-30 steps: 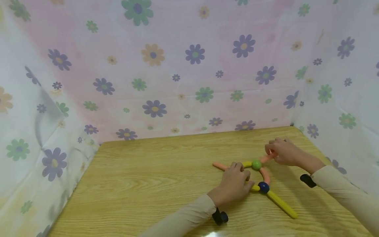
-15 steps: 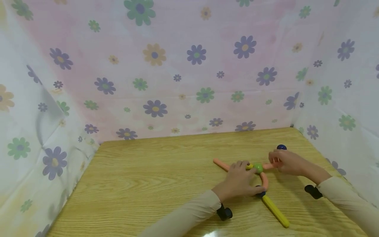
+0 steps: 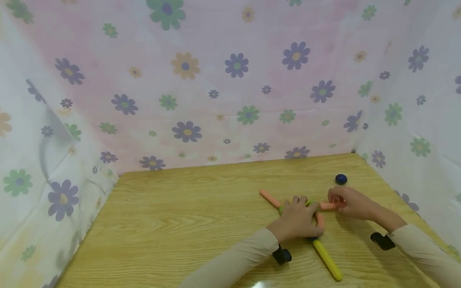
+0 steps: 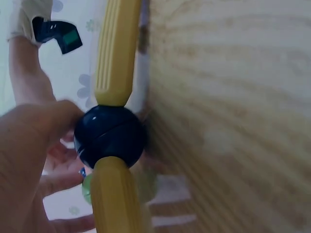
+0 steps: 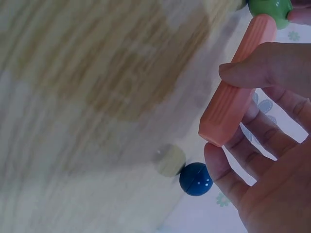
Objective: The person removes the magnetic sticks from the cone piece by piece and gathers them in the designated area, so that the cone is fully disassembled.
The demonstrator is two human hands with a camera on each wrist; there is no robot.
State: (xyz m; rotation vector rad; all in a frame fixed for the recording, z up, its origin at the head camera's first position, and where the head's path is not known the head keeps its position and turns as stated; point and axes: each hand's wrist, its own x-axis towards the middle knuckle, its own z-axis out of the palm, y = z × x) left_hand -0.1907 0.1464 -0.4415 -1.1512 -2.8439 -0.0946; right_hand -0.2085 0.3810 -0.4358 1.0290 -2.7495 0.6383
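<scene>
A ring of curved rods and balls, from a magnetic-stick-type toy, lies on the table with straight rods sticking out. My left hand (image 3: pixel 297 220) spans the ring and grips it, its thumb against a dark blue ball (image 4: pixel 111 137) that joins two yellow rods (image 4: pixel 116 53). The hand hides much of the ring; a curved orange rod (image 3: pixel 319 222) shows beside it. My right hand (image 3: pixel 354 204) pinches a straight orange rod (image 5: pixel 238 87) between thumb and fingers. That rod's far end meets a green ball (image 5: pixel 272 10), which a left fingertip touches.
A loose dark blue ball (image 3: pixel 341 179) sits behind the right hand. Another straight orange rod (image 3: pixel 269 199) points away to the left; a straight yellow rod (image 3: pixel 327 260) points toward the front. Flowered cloth (image 3: pixel 216 100) stands around the wooden table (image 3: pixel 173 224).
The right hand has come nearer with the orange rod, uncovering the loose blue ball. The left hand has shifted right over the ring, and the yellow rod's free end has swung left and nearer.
</scene>
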